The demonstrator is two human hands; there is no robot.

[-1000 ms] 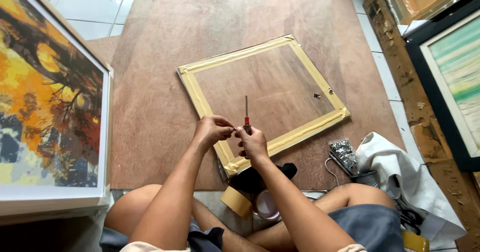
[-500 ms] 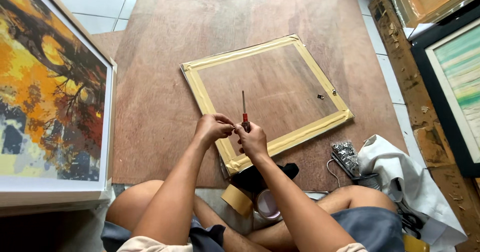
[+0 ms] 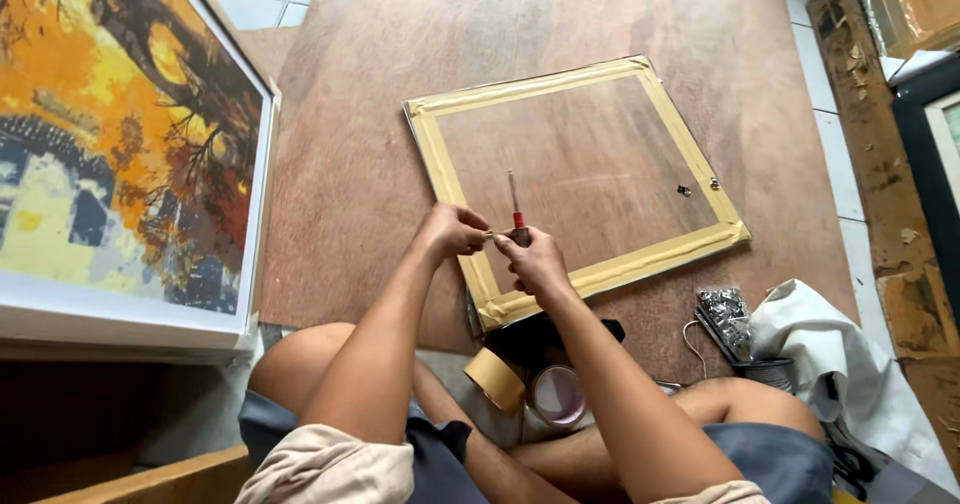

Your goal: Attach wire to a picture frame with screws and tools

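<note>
To the far left of both hands a painting [image 3: 120, 144] in orange, yellow and dark tones leans in a white frame, its lower edge over a dark wooden ledge. The left hand [image 3: 452, 232] is curled over the near-left rail of the frame [image 3: 445, 159], fingertips pinched narrow on a tiny pale piece that is too small to make out. Just right of it, nearly touching, the right hand [image 3: 535, 262] has its grip closed on the red handle of a screwdriver [image 3: 514, 209]. The tool's long axis runs near upright in the view, slightly tilted, with the metal shaft pointing away from the person over the backing board inside the frame.

The frame lies flat, backside up, turned a little clockwise, its four rails covered with tan tape. Far right of the hands, near the right rail, two small metal fittings [image 3: 698, 187] sit on the backing.

Below the hands, between the person's knees, a tape roll [image 3: 495, 379] stands beside a round tin [image 3: 557, 394]. To the lower right lie a shiny crumpled bag [image 3: 725, 309] and a white cloth [image 3: 830, 364].

The surface is a brown plywood sheet [image 3: 360, 164] laid on a floor of pale tiles; more framed pictures and a worn wooden plank [image 3: 875, 144] stand along the right edge.
</note>
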